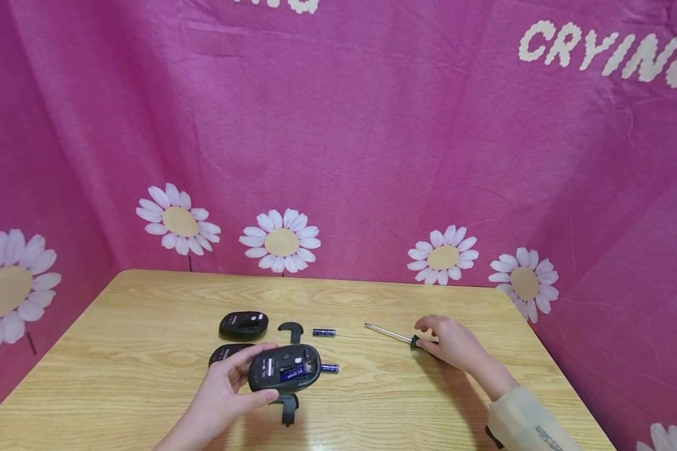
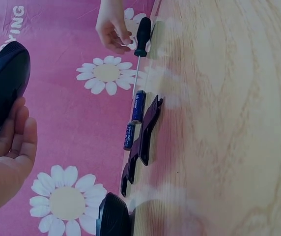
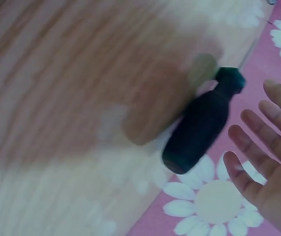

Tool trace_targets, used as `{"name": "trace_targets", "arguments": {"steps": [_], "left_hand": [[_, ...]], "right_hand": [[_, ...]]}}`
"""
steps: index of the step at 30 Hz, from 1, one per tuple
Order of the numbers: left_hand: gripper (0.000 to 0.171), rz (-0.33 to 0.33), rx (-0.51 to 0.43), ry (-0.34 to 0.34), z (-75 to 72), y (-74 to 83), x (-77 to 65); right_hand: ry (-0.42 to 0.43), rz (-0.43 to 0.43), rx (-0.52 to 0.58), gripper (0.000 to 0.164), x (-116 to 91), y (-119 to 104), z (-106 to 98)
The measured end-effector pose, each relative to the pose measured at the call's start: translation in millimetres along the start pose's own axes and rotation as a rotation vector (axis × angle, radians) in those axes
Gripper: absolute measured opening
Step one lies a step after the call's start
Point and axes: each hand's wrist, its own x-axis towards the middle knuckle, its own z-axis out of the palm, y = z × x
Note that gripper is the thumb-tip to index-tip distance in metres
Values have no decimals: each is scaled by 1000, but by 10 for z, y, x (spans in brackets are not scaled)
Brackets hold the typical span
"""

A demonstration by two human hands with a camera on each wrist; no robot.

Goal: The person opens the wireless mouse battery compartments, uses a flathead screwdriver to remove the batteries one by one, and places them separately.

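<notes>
My left hand grips a black computer mouse between thumb and fingers, its underside turned up. A blue battery sits in the mouse's uncovered compartment. Over at the right, my right hand is beside a screwdriver with a dark handle and a thin metal shaft. The right wrist view shows the fingers spread and apart from the screwdriver handle, with nothing in them. From the left wrist, the held mouse appears raised above the tabletop.
Two more black mice, one behind and one partly hidden, lie at the left. Two loose blue batteries and two black battery covers rest on the wooden table. A pink curtain hangs behind.
</notes>
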Motion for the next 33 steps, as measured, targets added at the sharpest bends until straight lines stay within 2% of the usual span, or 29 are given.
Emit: {"name": "trace_targets", "arguments": {"steps": [1, 8, 13, 18, 22, 27, 33], "left_hand": [[62, -14, 4, 1, 1, 8, 2], [61, 28, 23, -2, 1, 10, 7], [62, 0, 29, 14, 10, 8, 19], [62, 15, 36, 15, 17, 12, 16], [61, 33, 43, 9, 16, 15, 15], [62, -1, 48, 6, 16, 21, 16], [62, -21, 59, -5, 27, 28, 18]], "right_hand": [[5, -5, 2, 25, 1, -2, -16], [33, -28, 18, 28, 8, -99, -165], [63, -58, 18, 30, 37, -208, -302], [95, -91, 31, 28, 42, -341, -450], [126, -121, 40, 30, 34, -488, -568], [169, -174, 75, 30, 10, -715, -719], [233, -285, 128, 28, -10, -971, -839]]}}
